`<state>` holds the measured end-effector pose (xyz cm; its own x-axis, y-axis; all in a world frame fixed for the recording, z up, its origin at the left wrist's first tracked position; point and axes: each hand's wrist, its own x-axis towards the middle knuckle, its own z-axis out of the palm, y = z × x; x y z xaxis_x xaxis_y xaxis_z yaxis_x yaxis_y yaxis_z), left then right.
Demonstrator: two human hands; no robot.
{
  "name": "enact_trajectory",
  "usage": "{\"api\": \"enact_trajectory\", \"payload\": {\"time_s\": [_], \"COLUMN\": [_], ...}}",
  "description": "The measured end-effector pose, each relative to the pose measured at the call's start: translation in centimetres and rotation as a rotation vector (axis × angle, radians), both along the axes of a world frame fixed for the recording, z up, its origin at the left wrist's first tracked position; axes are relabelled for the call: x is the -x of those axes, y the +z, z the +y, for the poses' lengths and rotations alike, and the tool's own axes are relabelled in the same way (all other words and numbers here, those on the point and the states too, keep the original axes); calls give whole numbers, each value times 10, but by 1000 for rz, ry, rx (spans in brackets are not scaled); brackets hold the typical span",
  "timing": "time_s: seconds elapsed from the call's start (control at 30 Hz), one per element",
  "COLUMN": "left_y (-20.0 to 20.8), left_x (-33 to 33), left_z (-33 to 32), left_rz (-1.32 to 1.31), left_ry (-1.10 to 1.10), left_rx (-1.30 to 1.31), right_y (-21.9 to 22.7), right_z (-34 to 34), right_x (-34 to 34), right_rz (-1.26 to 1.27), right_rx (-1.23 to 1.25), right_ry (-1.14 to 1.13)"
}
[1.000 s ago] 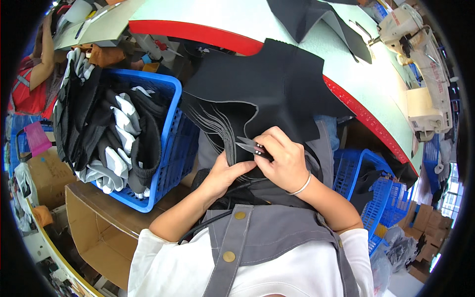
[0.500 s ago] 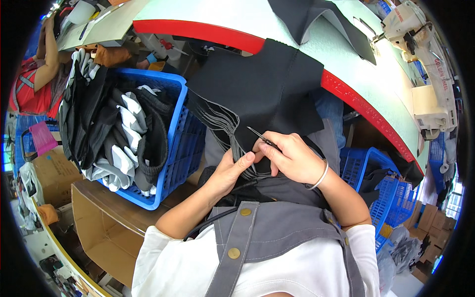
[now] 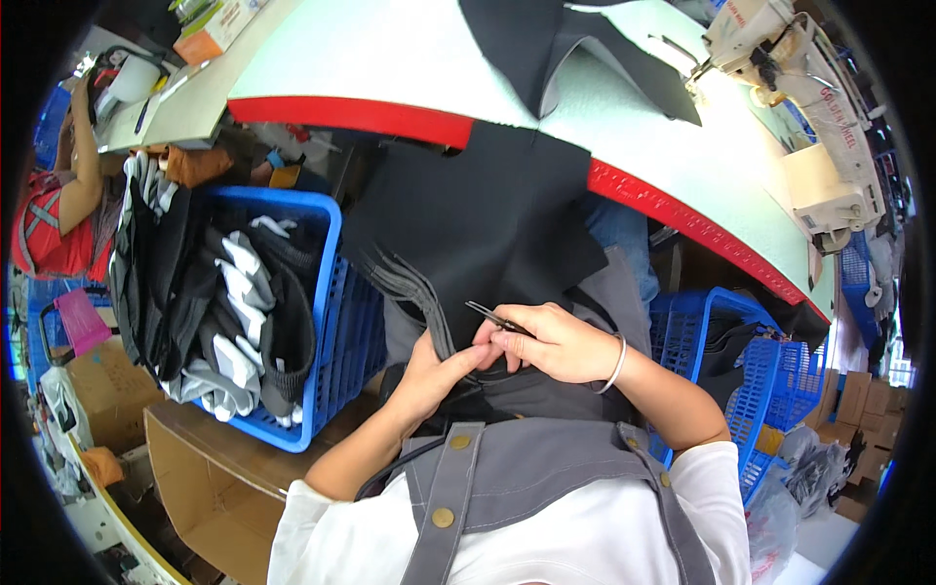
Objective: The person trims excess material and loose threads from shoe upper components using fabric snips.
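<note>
A stack of black fabric pieces (image 3: 487,210) with grey layered edges lies over my lap and reaches up to the table's red edge. My left hand (image 3: 429,382) is closed on the stack's near edge, thumb on top and fingers underneath. In my right hand (image 3: 565,343) is a pair of small dark thread snips (image 3: 497,318), their thin tips pointing up and left over the fabric. The fingertips of both hands meet at the fabric's near corner. What lies between them is too small to make out.
A blue basket (image 3: 330,292) full of black and white garments stands on my left, above an open cardboard box (image 3: 210,478). More blue baskets (image 3: 682,327) stand on the right. Ahead is a pale table (image 3: 380,58) with a sewing machine (image 3: 819,146). A person in red (image 3: 58,219) works far left.
The whole view has shifted, so the table and hands sit lower. The fabric's layered edges have closed up somewhat, and the snips have moved slightly left, both tips now showing.
</note>
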<state>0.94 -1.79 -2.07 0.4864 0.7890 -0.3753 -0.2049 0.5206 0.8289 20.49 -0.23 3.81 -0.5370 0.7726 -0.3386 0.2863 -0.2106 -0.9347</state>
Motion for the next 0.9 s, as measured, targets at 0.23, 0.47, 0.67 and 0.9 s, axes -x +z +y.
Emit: {"api": "enact_trajectory", "payload": {"time_s": [0.23,0.47,0.67,0.9], "left_y": [0,0,1,-1], "left_x": [3,3,1,2], "left_z": [-1,0,-2,0], "left_rz": [131,85,88,57], "left_ry": [67,19,76,58], "left_rx": [170,170,196,160], "right_y": [57,68,84,71], "right_z": [48,115,144,136], "right_x": [-45,-72,-75,-81], "right_rz": [-734,-1051,-1246,-1189], "right_rx": [-1195,-1674,-1591,-1531], "right_ry": [-374,-51,396,364]}}
